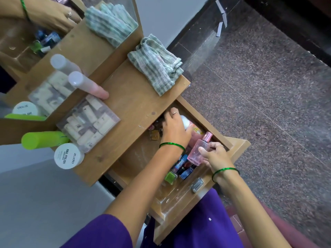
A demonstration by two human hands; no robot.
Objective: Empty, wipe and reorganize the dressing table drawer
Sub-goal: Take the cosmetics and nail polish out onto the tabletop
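Head view, looking down on an open wooden drawer [180, 199] pulled out beneath the wooden surface [129, 104] of a dressing table. Of the two hands, the left hand [174, 127] reaches deep into the drawer, fingers curled down among small items near a white-capped container [185, 120]; whether it grips anything cannot be told. The right hand [214, 153] pinches a pink glass perfume bottle [198, 149] between thumb and fingers, held tilted above the drawer's contents. Below the bottle, several nail polish bottles [180, 167] lie against the drawer's front wall, one with a green cap. On the surface rest a folded checked cloth [157, 65], a clear box of small tubes [89, 122], a white jar labelled nail polish [69, 155], a green tube [43, 139] and a pink tube with a frosted cap [86, 85]. A mirror [53, 33] behind repeats these objects. Both wrists carry green bangles.
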